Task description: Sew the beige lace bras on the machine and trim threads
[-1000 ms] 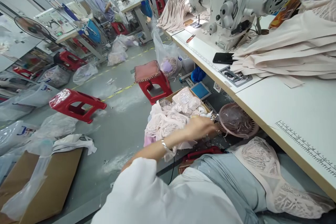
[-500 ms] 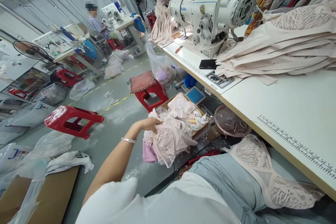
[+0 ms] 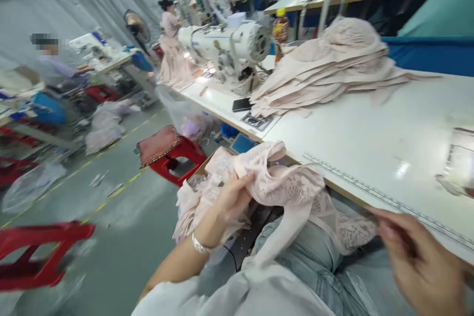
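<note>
A pale pink lace bra point(image 3: 292, 182) stretches across above my lap. My left hand point(image 3: 235, 195), with a bracelet on its wrist, is closed on the left end, thumb on top. At the right, my right hand point(image 3: 422, 252) is blurred, its fingers curled, the fingertips at the bra's right lace end; that contact is partly hidden. A strap hangs from the middle over my white shirt. Below and left of my left hand, a heap of similar pink lace pieces point(image 3: 192, 205) lies over a box.
On the white table point(image 3: 370, 128) stand a sewing machine point(image 3: 225, 49), a stack of pink bra pieces point(image 3: 329, 64), a black phone-like object point(image 3: 242, 104) and a bottle point(image 3: 280, 34). Red stools point(image 3: 177, 158) are on the floor at left. People work at other machines.
My left hand has risen from the heap by the box and moved right, now holding a bra up. My right hand has come into view at the right. The view has turned right.
</note>
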{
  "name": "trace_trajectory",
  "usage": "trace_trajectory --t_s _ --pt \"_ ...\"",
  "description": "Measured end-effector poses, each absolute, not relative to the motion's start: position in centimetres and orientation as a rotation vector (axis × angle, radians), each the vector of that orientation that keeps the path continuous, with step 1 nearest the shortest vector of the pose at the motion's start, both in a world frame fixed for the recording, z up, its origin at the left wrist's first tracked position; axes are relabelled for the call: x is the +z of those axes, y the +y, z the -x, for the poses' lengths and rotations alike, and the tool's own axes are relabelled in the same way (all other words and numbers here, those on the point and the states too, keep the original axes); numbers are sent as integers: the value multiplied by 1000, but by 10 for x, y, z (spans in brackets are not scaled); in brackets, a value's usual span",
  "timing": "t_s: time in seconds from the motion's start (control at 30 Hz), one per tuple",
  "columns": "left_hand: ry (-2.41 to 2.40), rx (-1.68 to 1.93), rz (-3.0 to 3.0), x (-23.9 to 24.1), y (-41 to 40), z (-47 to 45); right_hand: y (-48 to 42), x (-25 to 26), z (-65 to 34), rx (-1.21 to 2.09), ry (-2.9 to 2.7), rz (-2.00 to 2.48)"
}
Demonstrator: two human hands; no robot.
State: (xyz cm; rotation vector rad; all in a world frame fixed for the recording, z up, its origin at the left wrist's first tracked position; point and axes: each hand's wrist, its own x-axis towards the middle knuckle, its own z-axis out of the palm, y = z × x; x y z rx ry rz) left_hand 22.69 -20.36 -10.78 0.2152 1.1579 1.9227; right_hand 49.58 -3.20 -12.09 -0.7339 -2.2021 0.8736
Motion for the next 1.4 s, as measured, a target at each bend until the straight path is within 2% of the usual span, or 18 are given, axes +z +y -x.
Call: trace_trajectory --t_s 0.13,0.43,0.97,1.4 --pt "960 1667 -139 -124 -177 -282 -45 -112 -474 883 -2151 594" --pt "972 1628 -294 -121 -159 -330 -51 -122 -459 879 -2125 620" --pt "1207 1577 -529 -148 -167 -333 -41 -120 -456 1782 -1769 789" --pt "1090 1554 -409 -131 -160 -332 -39 -127 -459 1828 -1767 823"
